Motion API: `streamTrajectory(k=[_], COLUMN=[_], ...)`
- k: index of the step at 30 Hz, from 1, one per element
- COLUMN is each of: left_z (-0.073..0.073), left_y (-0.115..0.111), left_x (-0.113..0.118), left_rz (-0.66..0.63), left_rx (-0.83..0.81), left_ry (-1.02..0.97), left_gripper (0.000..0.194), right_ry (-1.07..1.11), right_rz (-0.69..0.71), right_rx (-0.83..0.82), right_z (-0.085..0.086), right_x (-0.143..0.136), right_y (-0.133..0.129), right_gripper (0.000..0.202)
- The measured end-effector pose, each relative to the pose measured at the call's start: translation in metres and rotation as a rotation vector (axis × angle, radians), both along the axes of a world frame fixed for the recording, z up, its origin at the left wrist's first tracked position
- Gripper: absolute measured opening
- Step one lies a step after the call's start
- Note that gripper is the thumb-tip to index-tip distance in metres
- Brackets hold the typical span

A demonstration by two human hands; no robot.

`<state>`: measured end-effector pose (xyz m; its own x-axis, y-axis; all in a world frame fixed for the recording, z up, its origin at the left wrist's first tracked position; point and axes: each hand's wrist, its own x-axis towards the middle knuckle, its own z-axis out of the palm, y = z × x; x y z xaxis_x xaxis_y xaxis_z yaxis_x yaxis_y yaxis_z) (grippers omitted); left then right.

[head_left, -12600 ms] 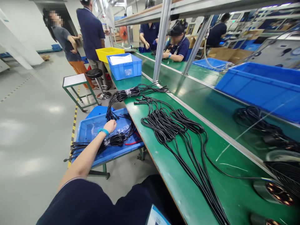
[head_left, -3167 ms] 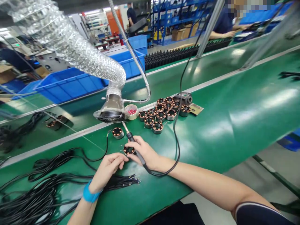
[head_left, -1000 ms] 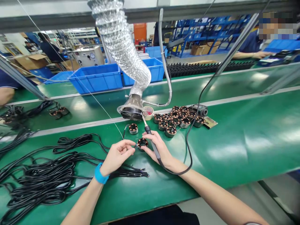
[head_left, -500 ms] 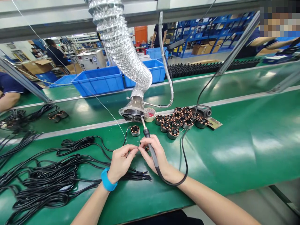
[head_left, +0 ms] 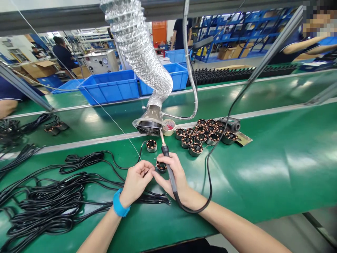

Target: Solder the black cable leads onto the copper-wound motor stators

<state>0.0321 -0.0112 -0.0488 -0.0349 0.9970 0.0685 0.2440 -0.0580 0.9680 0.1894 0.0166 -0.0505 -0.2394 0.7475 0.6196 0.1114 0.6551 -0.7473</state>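
My right hand [head_left: 177, 174] is wrapped round a soldering iron [head_left: 165, 151], its tip pointing up and away beside the fan hood. My left hand [head_left: 137, 181], with a blue wristband [head_left: 120, 203], is closed in a pinch, and a thin strand of solder wire [head_left: 113, 119] runs down from the upper left into it. The thumbs and fingertips of both hands meet just in front of a copper-wound motor stator [head_left: 161, 166]. Fingers partly cover that stator and any fine lead between them. Another stator [head_left: 151, 146], with a black cable attached, stands just beyond.
Several stators [head_left: 196, 150] are grouped to the right, near a metal block [head_left: 230, 123]. Black cables [head_left: 52, 196] lie in heaps on the left. A foil duct [head_left: 155, 75] with a fan hood [head_left: 149, 127] hangs ahead, beside a tape roll [head_left: 169, 127]. Blue bins [head_left: 109, 89] stand behind.
My fingers have shifted slightly toward me and left, so more of the stator between my hands shows. The soldering iron stays in my right hand. The view has tilted a little.
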Motion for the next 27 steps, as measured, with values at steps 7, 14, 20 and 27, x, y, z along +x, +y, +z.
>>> streamTrajectory(k=[7, 14, 20, 27], left_z=[0.000, 0.017, 0.013, 0.005], left_y=[-0.007, -0.002, 0.003, 0.017], left_x=[0.000, -0.015, -0.012, -0.004], left_rz=[-0.129, -0.166, -0.135, 0.046], left_rx=[-0.001, -0.024, -0.173, -0.107], left_ry=[0.129, 0.185, -0.045, -0.143], left_gripper=[0.011, 0.022, 0.027, 0.020], right_ry=[0.020, 0.013, 0.023, -0.035], right_rz=[0.052, 0.042, 0.029, -0.057], right_rx=[0.127, -0.057, -0.076, 0.041], right_z=[-0.002, -0.006, -0.006, -0.015], right_x=[-0.003, 0.002, 0.001, 0.004], right_y=[-0.004, 0.004, 0.005, 0.017], right_gripper=[0.033, 0.025, 0.024, 0.030])
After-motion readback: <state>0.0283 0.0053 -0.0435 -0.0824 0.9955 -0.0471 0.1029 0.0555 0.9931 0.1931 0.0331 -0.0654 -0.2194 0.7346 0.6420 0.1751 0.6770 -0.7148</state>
